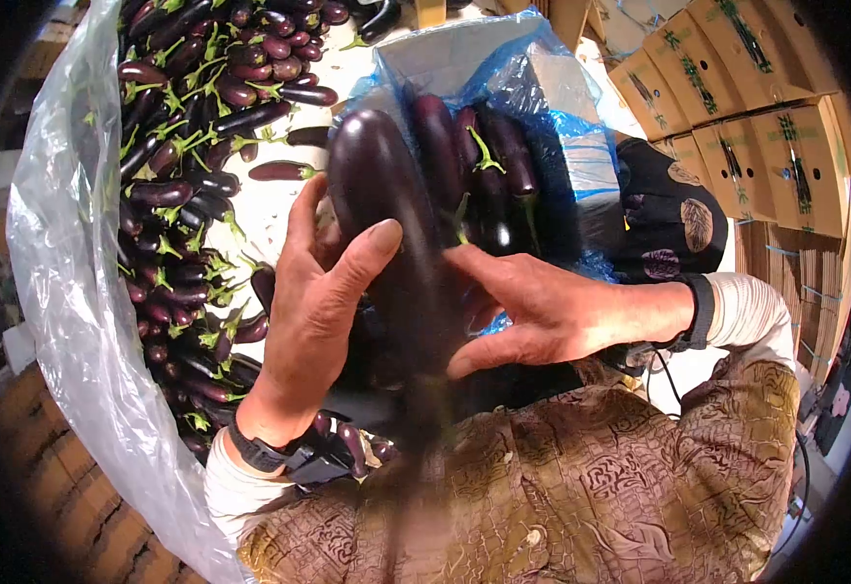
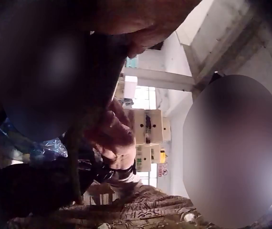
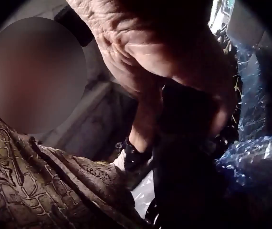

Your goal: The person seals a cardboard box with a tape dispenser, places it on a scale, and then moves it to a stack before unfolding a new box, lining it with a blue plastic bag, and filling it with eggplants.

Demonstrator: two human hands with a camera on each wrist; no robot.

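Note:
A big, glossy dark purple eggplant [image 1: 379, 161] stands out close to the camera in the head view, its lower part blurred. My left hand [image 1: 313, 297] grips it from the left, thumb across its near face. My right hand [image 1: 552, 307] is at its lower right side, thumb and fingers spread apart, tips right at the eggplant's edge. Behind is a box lined with blue plastic film [image 1: 586, 146], with several eggplants [image 1: 508, 151] lying side by side in it. In the left wrist view the held eggplant is a dark shape beside the right hand [image 2: 114, 138].
A large heap of eggplants [image 1: 167, 195] covers the left side of a white surface [image 1: 270, 204], bordered by a clear plastic sheet [image 1: 65, 263]. Printed cardboard boxes [image 1: 766, 146] are stacked at the right. Flattened cardboard [image 1: 785, 282] stands below them.

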